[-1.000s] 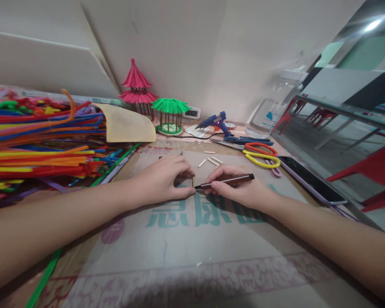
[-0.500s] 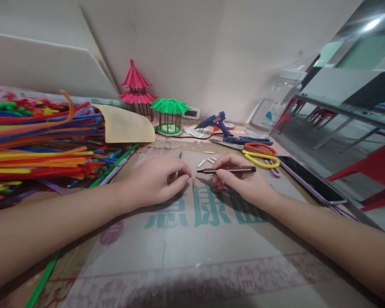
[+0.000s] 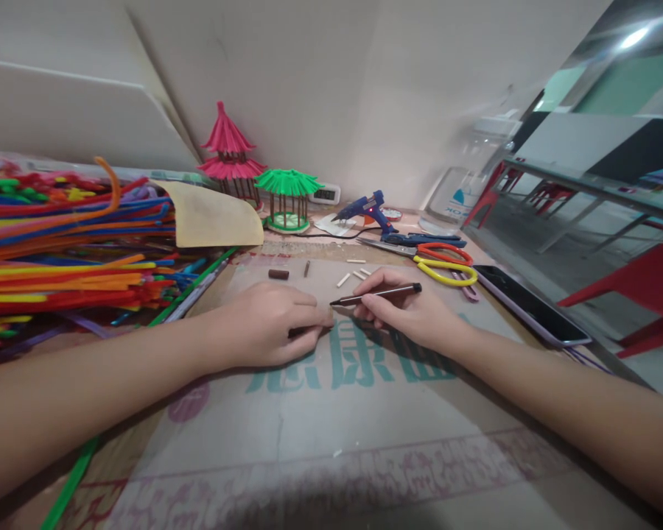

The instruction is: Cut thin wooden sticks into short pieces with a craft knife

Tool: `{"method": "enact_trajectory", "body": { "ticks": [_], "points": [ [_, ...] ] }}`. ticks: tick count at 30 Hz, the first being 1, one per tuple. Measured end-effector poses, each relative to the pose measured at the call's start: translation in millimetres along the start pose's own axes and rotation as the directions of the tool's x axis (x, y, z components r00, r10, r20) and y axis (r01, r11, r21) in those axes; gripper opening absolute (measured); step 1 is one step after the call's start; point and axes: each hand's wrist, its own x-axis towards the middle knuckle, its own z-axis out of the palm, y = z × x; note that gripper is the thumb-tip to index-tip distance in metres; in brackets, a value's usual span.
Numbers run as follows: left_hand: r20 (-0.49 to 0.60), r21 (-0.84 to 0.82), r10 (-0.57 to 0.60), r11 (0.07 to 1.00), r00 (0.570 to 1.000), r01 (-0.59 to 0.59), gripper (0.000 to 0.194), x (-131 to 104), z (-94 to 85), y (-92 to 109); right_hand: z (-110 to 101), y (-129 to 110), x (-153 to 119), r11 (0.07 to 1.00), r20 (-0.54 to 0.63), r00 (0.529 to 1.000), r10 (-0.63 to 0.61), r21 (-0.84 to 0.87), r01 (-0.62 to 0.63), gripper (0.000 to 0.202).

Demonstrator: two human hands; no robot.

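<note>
My right hand is closed around a brown marker, its uncapped black tip pointing left. Close to that tip, my left hand lies low over the board with thumb and forefinger pinched on a small short stick, mostly covered by the fingertips. Beyond the left hand lie the brown marker cap and a short brown stick. Several short white sticks are scattered behind the marker.
Bundles of coloured pipe cleaners fill the left side. At the back stand a pink pagoda, a green-roofed pavilion and a blue glue gun. Scissors, a phone and a clear bottle are at right.
My left hand has moved down and onto the small stick, uncovering the marker cap behind it. My right hand has brought the marker tip left, nearer the left fingertips.
</note>
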Motion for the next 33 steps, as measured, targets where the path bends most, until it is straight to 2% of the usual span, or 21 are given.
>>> {"method": "enact_trajectory", "body": {
  "ticks": [6,12,33],
  "points": [
    [0.001,-0.029,0.006,1.0,1.0,-0.006,0.027,0.9,0.2,0.4,-0.8,1.0,-1.6,1.0,0.01,1.0,0.005,-0.01,-0.005,0.016],
    [-0.069,-0.021,0.061,0.998,0.996,-0.063,0.023,0.9,2.1,-1.3,0.5,0.4,-0.1,1.0,-0.011,1.0,0.002,-0.014,-0.002,0.015],
    [-0.039,-0.045,0.01,0.999,0.999,-0.012,0.022,1.0,1.6,-1.3,0.0,-0.4,0.0,1.0,-0.019,1.0,0.014,-0.023,-0.014,0.016]
  ]
}}
